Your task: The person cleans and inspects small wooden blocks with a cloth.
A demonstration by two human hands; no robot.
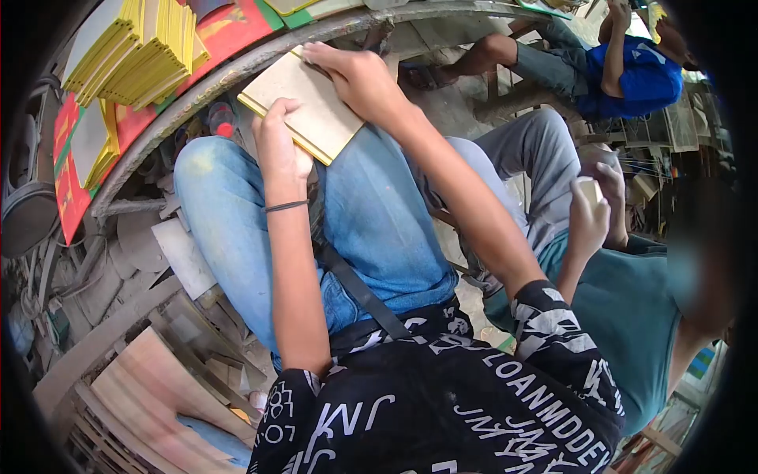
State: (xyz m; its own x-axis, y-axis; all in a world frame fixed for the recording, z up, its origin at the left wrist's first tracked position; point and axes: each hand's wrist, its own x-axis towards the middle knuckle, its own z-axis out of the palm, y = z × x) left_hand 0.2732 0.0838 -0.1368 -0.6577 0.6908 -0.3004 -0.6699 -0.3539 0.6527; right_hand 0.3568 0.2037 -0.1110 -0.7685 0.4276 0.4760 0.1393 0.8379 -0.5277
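Observation:
A tan board piece with yellow edges (312, 103) rests tilted over my knees, and it looks like more than one layer. My left hand (278, 146) grips its near left edge, with the thumb on top and the fingers underneath. Across the far right corner lies my right hand (359, 79), its fingers bent over the top edge. Beyond the table rail, a tall stack of yellow-edged pieces (130, 55) stands at the upper left. A smaller stack (96, 146) leans below it.
A curved metal rail (178, 107) borders the red table (229, 35). Close on my right sits a person in a teal shirt (616, 316) holding a small block (591, 191). Another person in blue (632, 75) sits farther off. Wooden boards (158, 387) lie at lower left.

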